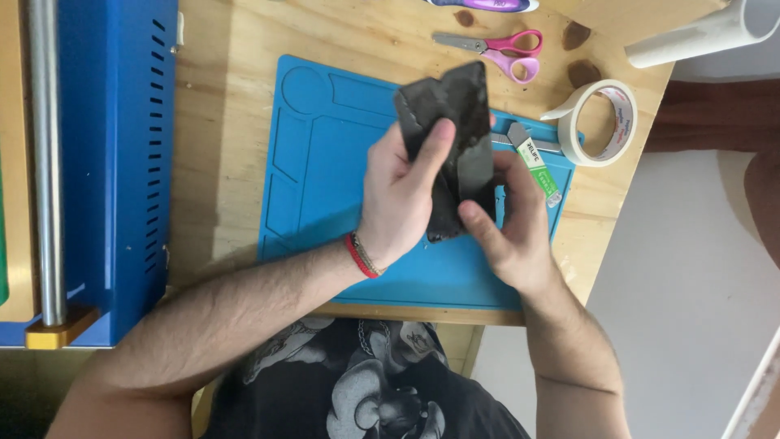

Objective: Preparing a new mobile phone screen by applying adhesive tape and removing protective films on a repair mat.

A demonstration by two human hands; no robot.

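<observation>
Left hand [400, 199] and right hand [510, 226] around black phone [463, 138], above blue mat [325, 162].

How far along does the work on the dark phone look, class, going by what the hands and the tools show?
Looks done: a thin dark sheet has lifted at the top of the phone. In hand: the left hand pinches that sheet while the right hand steadies the phone over the blue mat. Left: the sheet's lower end appears attached.

Bare forearms, no sleeves. The left hand [398, 199] has a red bracelet [360, 256] and a thin beaded one at the wrist. Black shirt [366, 390] with grey print.
</observation>
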